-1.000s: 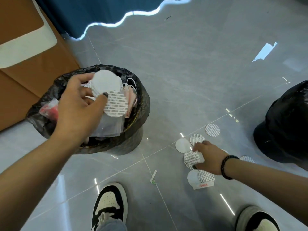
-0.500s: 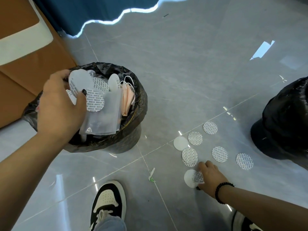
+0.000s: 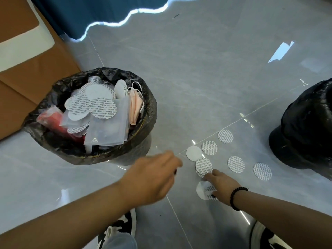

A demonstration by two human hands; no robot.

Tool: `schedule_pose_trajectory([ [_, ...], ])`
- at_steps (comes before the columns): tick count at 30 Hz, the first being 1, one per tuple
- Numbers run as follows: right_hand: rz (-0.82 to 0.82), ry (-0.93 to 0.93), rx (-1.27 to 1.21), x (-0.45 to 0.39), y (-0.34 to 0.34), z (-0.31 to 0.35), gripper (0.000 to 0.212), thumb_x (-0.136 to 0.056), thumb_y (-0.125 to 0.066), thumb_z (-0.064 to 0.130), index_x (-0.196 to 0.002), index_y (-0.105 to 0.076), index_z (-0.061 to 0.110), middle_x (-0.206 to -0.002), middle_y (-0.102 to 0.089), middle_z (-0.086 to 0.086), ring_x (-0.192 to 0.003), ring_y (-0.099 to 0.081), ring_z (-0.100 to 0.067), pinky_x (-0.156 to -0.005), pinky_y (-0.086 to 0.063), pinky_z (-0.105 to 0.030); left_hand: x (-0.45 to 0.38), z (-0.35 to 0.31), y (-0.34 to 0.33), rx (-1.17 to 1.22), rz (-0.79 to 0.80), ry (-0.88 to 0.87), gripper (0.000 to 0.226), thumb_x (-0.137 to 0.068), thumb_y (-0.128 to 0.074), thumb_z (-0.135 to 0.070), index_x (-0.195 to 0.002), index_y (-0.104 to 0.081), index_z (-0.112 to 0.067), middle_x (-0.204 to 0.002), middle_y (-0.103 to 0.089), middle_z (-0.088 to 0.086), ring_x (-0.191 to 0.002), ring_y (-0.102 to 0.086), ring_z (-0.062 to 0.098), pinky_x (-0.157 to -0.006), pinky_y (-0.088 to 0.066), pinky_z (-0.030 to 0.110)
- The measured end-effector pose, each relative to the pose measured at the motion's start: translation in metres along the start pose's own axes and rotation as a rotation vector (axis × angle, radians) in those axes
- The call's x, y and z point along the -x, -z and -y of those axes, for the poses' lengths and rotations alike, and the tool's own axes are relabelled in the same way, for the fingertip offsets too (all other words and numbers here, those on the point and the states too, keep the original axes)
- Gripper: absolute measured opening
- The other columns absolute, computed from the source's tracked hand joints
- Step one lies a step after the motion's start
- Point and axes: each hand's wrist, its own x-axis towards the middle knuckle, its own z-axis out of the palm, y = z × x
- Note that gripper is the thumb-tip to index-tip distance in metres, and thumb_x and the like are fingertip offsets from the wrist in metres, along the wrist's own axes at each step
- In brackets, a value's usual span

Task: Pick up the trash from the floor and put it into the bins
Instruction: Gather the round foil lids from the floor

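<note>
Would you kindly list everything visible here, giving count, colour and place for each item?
bin: one, black-lined, left, full of discs, clear bags and a pink mask
black bag: one, right edge
discs on floor: about eight, white, mostly printed, between bin and bag
cardboard: brown, top left
curtain: blue, top
shoes: two, black-white, bottom
left hand: empty, beside the discs
right hand: beaded wristband, touching discs

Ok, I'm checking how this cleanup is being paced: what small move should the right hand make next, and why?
Probably pinch up the folded disc under the right hand and lift it. The fingers already rest on it, flat on the floor. Six more round discs, such as the plain white one, lie just beyond, so clearing the nearest first makes sense. The left hand, empty, hovers by the lined bin.
</note>
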Motion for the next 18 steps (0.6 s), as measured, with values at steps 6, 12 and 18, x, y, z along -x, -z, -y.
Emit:
schedule_pose_trajectory([
  [6, 0.013, -0.012, 0.05, -0.002, 0.001, 0.008, 0.05, -0.079, -0.07, 0.017, -0.123, -0.044, 0.016, -0.127, -0.04, -0.002, -0.114, -0.048, -0.021, -0.084, -0.045, -0.03, 0.026, 0.018, -0.073, 0.118, 0.796, 0.263, 0.044, -0.095, -0.051, -0.027, -0.137, -0.039, -0.018, -0.14, -0.032, 0.004, -0.112, -0.052, 0.027, -0.094, -0.044, 0.037],
  [12, 0.072, 0.001, 0.028, -0.004, 0.013, 0.011, 0.03, -0.085, -0.062, 0.018, -0.106, -0.041, 0.016, -0.115, -0.057, -0.008, -0.101, -0.057, -0.025, -0.073, -0.042, -0.029, 0.006, 0.022, -0.095, 0.172, 0.826, 0.51, 0.049, -0.094, -0.055, -0.032, -0.137, -0.035, -0.017, -0.138, -0.042, 0.007, -0.119, -0.05, 0.026, -0.097, -0.042, 0.034],
  [18, -0.129, -0.176, -0.496, -0.012, 0.028, -0.001, 0.049, -0.081, -0.067, 0.019, -0.12, -0.037, 0.023, -0.097, -0.058, -0.003, -0.082, -0.057, -0.018, -0.065, -0.045, -0.023, -0.025, 0.015, -0.121, 0.099, 0.742, 0.62, 0.041, -0.094, -0.056, -0.032, -0.127, -0.041, -0.013, -0.13, -0.045, 0.009, -0.112, -0.053, 0.026, -0.092, -0.043, 0.034],
])
